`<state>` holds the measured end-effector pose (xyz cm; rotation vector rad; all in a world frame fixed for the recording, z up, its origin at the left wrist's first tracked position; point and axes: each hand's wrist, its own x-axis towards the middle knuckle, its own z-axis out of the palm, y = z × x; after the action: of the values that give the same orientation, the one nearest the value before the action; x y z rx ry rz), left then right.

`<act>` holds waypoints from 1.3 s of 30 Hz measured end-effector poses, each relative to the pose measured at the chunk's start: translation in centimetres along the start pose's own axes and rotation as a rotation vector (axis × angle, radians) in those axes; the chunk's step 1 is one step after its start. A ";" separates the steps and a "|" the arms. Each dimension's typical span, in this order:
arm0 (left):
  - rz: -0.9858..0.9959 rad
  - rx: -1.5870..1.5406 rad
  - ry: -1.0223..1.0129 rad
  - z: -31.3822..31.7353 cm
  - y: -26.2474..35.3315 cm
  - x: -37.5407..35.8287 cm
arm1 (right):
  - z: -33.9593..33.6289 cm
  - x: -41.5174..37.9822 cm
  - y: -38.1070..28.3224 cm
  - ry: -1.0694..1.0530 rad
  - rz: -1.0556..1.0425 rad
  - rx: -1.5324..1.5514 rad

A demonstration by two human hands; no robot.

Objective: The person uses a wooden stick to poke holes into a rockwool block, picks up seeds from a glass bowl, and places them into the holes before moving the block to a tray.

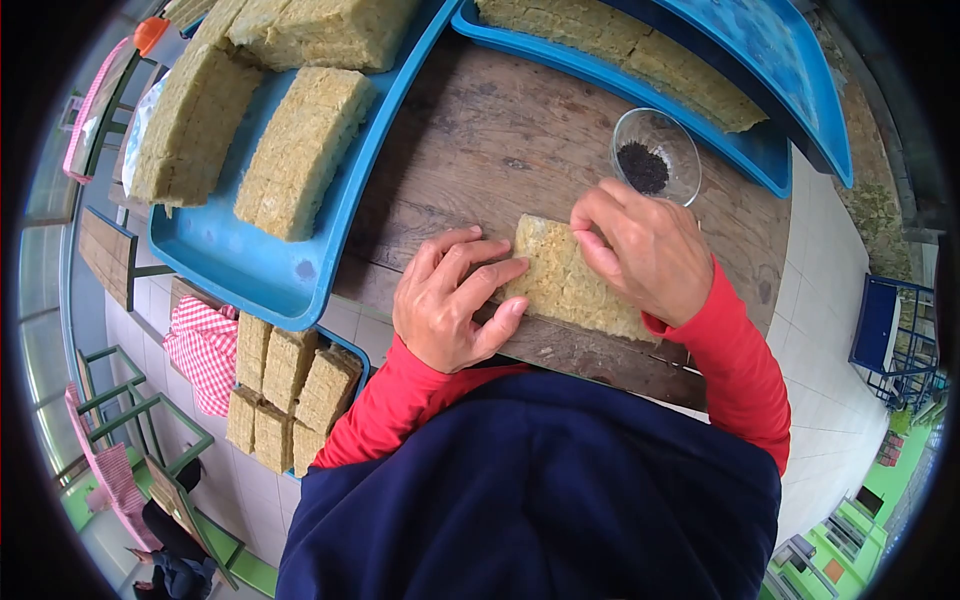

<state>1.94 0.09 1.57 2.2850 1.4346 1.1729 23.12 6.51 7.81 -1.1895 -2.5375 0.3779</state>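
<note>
Fibrous slab (570,275) lies flat on the wooden tabletop (470,130), near the edge closest to the person, directly between the two hands. Left hand (445,305): positioned at the left end of the slab, palm down; its grip is spread, with fingertips touching the slab. Right hand (645,250): positioned over the right part of the slab, fingers curled; its grip is pressed together at thumb and forefinger. Whether anything is pinched between these cannot be told. A clear bowl (683,150) containing dark granules (642,168) stands on the tabletop just beyond the right hand, which overlaps its near rim in view.

Left of the work area, a blue tray (235,265) carries further fibrous blocks (305,150). At the far side, a second blue tray (768,165) contains a long fibrous strip (640,55); another blue tray (740,40) overlaps it in view. At lower left, smaller blocks (290,365) stand beside a red-and-white checked cloth (200,345).
</note>
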 end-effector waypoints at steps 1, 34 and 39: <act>0.001 -0.004 0.002 0.0 0.0 0.0 | -0.4 -0.1 0.0 0.003 0.018 -0.002; 0.041 0.026 0.054 0.3 0.1 -0.4 | -0.5 -14.0 3.3 0.261 0.664 0.003; 0.039 0.036 0.048 0.3 0.1 -0.4 | -2.3 -15.6 1.4 0.375 0.671 0.249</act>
<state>2.12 -0.22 1.25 2.3339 1.4462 1.2305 34.39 -4.48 6.77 -1.7845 -1.6752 0.5380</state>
